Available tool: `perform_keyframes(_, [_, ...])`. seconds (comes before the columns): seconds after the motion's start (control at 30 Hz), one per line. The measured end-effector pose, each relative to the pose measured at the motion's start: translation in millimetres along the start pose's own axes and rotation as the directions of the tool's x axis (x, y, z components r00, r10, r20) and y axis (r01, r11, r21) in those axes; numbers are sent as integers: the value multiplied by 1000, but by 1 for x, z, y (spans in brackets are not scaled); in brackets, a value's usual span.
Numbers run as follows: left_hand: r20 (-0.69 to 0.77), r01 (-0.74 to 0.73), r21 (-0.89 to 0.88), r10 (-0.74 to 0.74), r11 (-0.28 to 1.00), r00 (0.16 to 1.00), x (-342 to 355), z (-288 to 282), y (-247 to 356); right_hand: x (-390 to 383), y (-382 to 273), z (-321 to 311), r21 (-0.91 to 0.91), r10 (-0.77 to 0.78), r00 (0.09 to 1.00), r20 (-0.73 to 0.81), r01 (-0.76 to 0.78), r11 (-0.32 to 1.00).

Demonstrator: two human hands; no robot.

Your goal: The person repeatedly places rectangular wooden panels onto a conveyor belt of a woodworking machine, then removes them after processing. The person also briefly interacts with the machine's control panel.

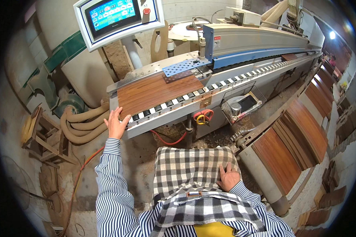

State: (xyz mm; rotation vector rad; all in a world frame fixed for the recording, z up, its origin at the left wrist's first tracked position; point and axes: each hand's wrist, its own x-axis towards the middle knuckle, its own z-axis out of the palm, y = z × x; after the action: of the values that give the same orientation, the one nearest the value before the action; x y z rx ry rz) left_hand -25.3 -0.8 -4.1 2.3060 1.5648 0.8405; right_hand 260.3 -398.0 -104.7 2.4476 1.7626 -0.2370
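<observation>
Low in the middle of the frame, a checked apron (190, 168). Toward its right side, the right hand (228, 177), resting back upward on the cloth, fingers parted, grip loose and holding nothing. At right, brown boards (275, 154) by a grey roller (263, 177). Left of centre, the left hand (115, 124), fingers spread wide, grip open around nothing, fingertips at the near left corner of a brown panel (152, 94); cannot tell how firmly pressed. Panel flat on the machine, left of centre, long near edge just beside a belt (169, 104) of black and white pads. Right of centre, below the belt, a wire basket (243, 104). Over the panel's far right corner, a blue perforated plate (184, 67). At upper left, a lit screen (112, 16).
</observation>
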Motion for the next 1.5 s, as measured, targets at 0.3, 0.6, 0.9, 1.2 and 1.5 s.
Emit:
perform_keyframes(0.3, [54,-45,138,38,989,998,11,13,38,-3,6,-8,116,-13,1000,-26,16,993])
perform_keyframes(0.6, [73,-88,129,79,988,994,32,73,109,-16,44,2,492,17,976,-218,95,866])
perform_keyframes(0.9, [-400,-559,20,519,829,755,7,142,201,-79,138,27,992,505,858,-92,38,116])
perform_keyframes(1.2, [685,253,-719,597,648,419,-161,325,337,-224,275,131,979,987,-27,-158,-131,153])
perform_keyframes(1.5, [804,100,-544,484,833,344,-211,375,374,-229,310,161,986,984,166,63,-161,-36])
